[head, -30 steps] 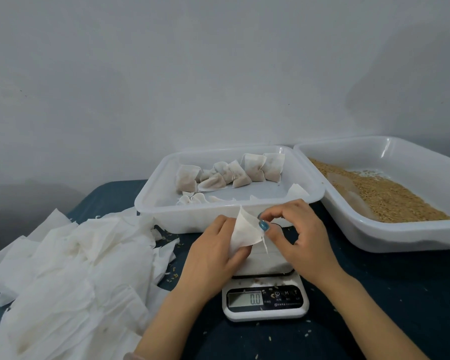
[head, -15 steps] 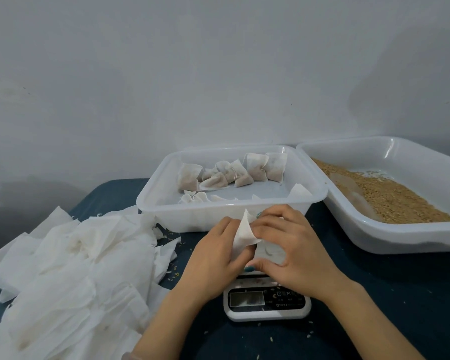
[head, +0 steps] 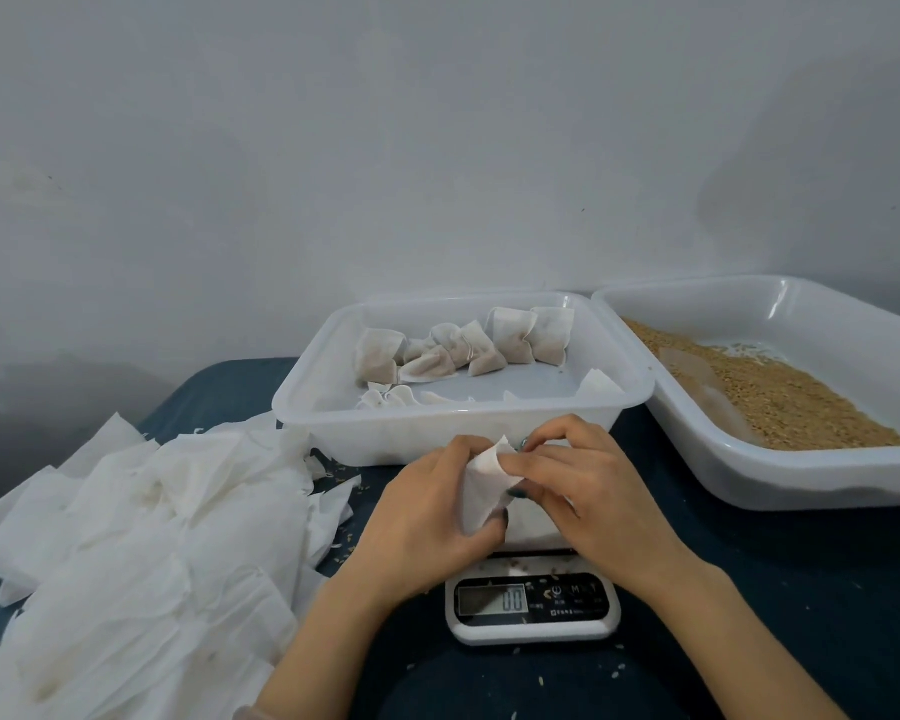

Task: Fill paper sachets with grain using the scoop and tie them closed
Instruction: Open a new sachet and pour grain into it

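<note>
"So, what is in the trays?"

"The middle tray [head: 385, 433] has tied sachets [head: 458, 350] bunched at its far side. They look brownish and full. A few flat sachets [head: 391, 397] lie by its near wall. The right tray [head: 739, 475] has grain [head: 791, 407] heaped along its near side. Its far corner shows bare white floor. A see-through thing lies on the grain, and it looks like the scoop [head: 707, 397]."

"And the hands?"

"Both are over the scale [head: 533, 623], just in front of the middle tray. The left hand [head: 427, 517] wraps its fingers and thumb round a white sachet [head: 481, 485] from the left. The right hand [head: 588, 491] pinches the top of the same sachet with curled fingers. I cannot tell if any grain is in it."

"What else is on the cloth [head: 801, 589]?"

"A big pile [head: 126, 537] of empty white sachets sits on the left. Loose grains are scattered around the scale."

"Can you read anything?"

"The screen [head: 492, 600] on the scale shows zeros. Beside it are small buttons and tiny white words, but they are too small to read."
</note>
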